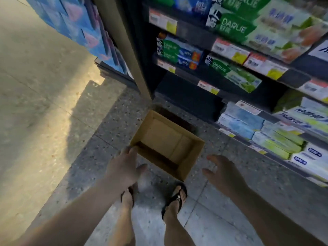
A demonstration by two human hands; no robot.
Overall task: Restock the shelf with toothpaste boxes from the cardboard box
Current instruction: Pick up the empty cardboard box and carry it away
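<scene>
As the cardboard box [194, 160] looks empty, left hand [126, 167] and right hand [225, 172], both open, should clasp opposite walls.

Sunlight [58, 112] streaks the speckled tiled floor [213, 201].
</scene>
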